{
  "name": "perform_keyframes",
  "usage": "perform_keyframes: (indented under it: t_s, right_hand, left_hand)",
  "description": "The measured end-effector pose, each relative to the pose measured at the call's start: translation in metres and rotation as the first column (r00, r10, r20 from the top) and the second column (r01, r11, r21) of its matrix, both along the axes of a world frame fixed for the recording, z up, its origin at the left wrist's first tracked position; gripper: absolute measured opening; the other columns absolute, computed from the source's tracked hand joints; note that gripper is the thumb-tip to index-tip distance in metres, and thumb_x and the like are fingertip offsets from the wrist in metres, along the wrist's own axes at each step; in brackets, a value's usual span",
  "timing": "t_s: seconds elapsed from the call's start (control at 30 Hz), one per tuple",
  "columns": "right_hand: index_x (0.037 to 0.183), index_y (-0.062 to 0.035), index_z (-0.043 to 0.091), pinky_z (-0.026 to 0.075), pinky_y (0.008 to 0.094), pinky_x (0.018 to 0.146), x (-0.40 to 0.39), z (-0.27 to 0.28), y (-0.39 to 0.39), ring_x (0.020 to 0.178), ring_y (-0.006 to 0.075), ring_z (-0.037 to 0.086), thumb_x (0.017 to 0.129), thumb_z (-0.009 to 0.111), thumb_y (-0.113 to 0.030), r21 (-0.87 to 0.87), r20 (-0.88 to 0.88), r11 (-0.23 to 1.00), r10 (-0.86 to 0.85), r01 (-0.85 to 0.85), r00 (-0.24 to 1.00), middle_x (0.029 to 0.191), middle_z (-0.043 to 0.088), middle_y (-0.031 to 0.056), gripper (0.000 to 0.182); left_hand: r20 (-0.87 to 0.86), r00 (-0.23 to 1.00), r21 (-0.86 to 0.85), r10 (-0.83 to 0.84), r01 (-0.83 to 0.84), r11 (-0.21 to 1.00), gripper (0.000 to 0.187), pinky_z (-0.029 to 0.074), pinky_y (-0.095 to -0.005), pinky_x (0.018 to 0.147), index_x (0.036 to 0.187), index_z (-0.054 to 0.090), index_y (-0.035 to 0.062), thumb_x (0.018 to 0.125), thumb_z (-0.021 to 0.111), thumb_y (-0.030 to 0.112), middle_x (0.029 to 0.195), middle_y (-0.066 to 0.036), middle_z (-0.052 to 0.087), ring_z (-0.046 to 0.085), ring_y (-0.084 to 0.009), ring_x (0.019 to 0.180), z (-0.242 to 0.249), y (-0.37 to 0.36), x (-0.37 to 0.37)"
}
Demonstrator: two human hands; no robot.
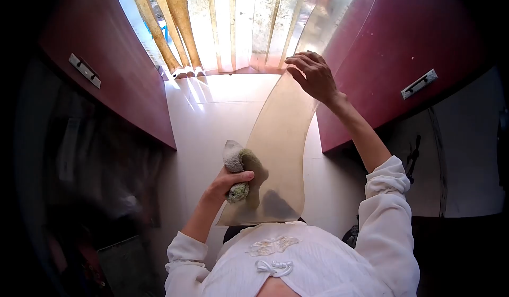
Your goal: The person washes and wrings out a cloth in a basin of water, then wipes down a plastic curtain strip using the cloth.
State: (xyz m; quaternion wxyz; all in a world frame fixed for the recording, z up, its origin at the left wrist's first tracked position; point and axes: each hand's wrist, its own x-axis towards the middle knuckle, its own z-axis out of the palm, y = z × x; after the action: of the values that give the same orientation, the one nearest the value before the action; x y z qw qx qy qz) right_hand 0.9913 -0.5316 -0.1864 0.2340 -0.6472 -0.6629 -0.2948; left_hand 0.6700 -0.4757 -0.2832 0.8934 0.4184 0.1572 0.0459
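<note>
A long translucent yellowish plastic strip [281, 133] hangs from near the doorway down to the front of my white top. My left hand [230, 183] is wrapped round a grey-green fuzzy cloth [233, 156] at the strip's lower left edge; part of the cloth or hand shows dimly through the plastic. Up by the strip's top end is my right hand [313, 77], raised with its fingers bent near the strip's edge. Whether its fingertips pinch the plastic is hard to make out.
Dark red door panels with metal handles stand left [111, 48] and right [408, 37]. More plastic strips [244, 21] hang in the bright doorway, some bunched at the left. Pale floor tiles [196, 133] lie below. Dark, unclear items are at the far left.
</note>
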Motion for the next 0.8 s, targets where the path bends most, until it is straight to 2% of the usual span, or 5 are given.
perform_keyframes:
  t_s: [0.1, 0.2, 0.33, 0.47, 0.8]
  right_hand:
    - [0.127, -0.0084, 0.044, 0.041, 0.0364, 0.091, -0.033, -0.059, -0.028, 0.111, 0.0261, 0.050, 0.083, 0.063, -0.027, -0.005, -0.590, 0.970, -0.200, 0.244, 0.782, 0.120, 0.053, 0.0108, 0.051]
    - [0.133, 0.0010, 0.032, 0.041, 0.0400, 0.094, -0.085, -0.136, -0.082, 0.116, 0.0300, 0.046, 0.080, 0.065, -0.040, -0.190, -0.980, 0.942, -0.201, 0.276, 0.012, 0.129, 0.043, 0.0186, 0.075]
    - [0.137, 0.0049, 0.025, 0.042, 0.0448, 0.094, -0.172, -0.182, -0.142, 0.120, 0.0351, 0.045, 0.078, 0.062, -0.054, 0.269, -0.296, 0.963, 0.049, -0.034, -0.954, 0.137, 0.035, 0.0245, 0.091]
    - [0.136, 0.0000, 0.033, 0.046, 0.0407, 0.091, -0.201, -0.133, -0.141, 0.116, 0.0346, 0.050, 0.080, 0.061, -0.049, 0.471, -0.414, 0.870, 0.070, -0.148, -0.907, 0.133, 0.042, 0.0222, 0.079]
    - [0.138, -0.0057, 0.032, 0.056, 0.0300, 0.073, -0.179, -0.128, -0.123, 0.088, 0.0237, 0.066, 0.094, 0.042, -0.012, -0.042, -0.823, 0.999, -0.028, 0.013, -0.568, 0.108, 0.062, 0.0196, 0.046]
  left_hand:
    - [-0.116, 0.990, -0.288, 0.078, -0.108, 0.951, 0.028, 0.051, -0.0287, 0.070, 0.101, 0.057, 0.0013, 0.080, 0.064, 0.018, 0.090, -0.009, 0.062, 0.061, -0.0180, 0.080, -0.021, 0.011, -0.012]
    - [-0.174, 0.977, -0.425, 0.120, -0.184, 0.886, 0.028, 0.052, -0.0286, 0.069, 0.100, 0.057, 0.0010, 0.080, 0.065, 0.018, 0.089, -0.010, 0.063, 0.062, -0.0182, 0.078, -0.026, 0.010, -0.014]
    - [-0.122, 0.983, -0.204, 0.140, -0.163, 0.965, 0.024, 0.052, -0.0285, 0.068, 0.099, 0.058, 0.0019, 0.081, 0.064, 0.017, 0.088, -0.008, 0.063, 0.062, -0.0165, 0.079, -0.043, 0.016, -0.015]
    - [-0.290, 0.944, -0.200, 0.157, -0.220, 0.955, 0.017, 0.051, -0.0257, 0.058, 0.090, 0.059, 0.0038, 0.080, 0.065, 0.016, 0.083, -0.006, 0.063, 0.062, -0.0137, 0.068, -0.047, 0.023, 0.005]
    - [0.030, 0.808, 0.641, 0.589, -0.467, 0.608, 0.029, 0.047, -0.0326, 0.072, 0.098, 0.057, -0.0026, 0.081, 0.068, 0.018, 0.088, -0.008, 0.061, 0.059, -0.0179, 0.080, -0.043, -0.031, 0.003]
